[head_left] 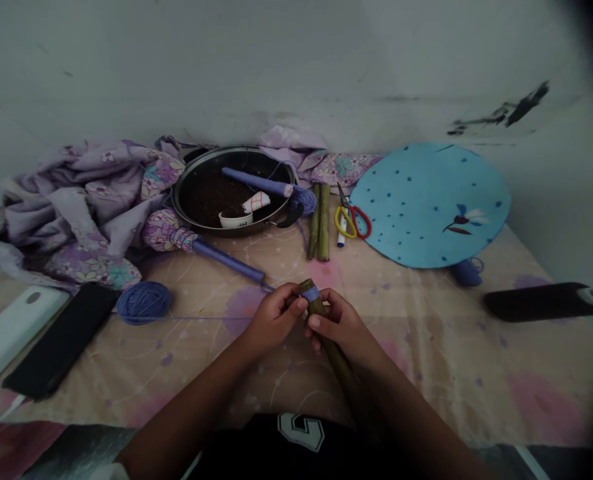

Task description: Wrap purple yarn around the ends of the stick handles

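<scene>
Above the bedsheet, both hands are closed on a bamboo stick: the right hand wraps the shaft, and the left hand curls against its top beside a purple yarn band. Fingers hide part of the band, and the stick's lower end disappears behind the right forearm. A thin strand runs left to a yarn ball.
</scene>
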A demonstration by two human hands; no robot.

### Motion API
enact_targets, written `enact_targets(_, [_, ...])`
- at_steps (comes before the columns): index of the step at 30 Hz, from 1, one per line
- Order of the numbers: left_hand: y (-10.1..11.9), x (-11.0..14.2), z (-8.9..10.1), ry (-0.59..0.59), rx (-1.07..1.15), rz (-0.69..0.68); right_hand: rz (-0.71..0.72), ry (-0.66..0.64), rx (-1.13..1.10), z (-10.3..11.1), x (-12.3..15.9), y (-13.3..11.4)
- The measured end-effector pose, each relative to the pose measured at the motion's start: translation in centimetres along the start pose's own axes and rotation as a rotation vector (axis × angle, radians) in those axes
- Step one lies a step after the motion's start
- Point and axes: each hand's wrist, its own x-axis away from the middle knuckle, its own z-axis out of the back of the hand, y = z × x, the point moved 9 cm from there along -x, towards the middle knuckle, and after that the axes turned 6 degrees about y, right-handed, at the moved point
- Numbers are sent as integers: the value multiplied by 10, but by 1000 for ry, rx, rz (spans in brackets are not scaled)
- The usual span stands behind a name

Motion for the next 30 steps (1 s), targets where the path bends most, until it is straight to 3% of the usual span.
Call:
enact_targets(5, [-7,2,-6,-36,165,53,40,-4,-68,-2,2,-4])
enact_targets(9, [-9,4,-10,-92,246,63,-51,-105,-179,-10,8,2])
enact_targets(14, [-2,6,-9,-125,224,27,-175,-84,-215,-9,9,13])
enact_targets(17, [-2,5,-7,-111,191,30,-92,-13,-167,-3,5,6])
enact_targets(21, [-2,0,8,32,0,-20,94,77,-52,6,3,-11])
enact_targets(25, [-5,-1,12,61,-23,-8,67,99,-42,9,4,-11])
enact_targets(30, [-6,4,-6,-91,186,20,-34,15,-95,2,6,0])
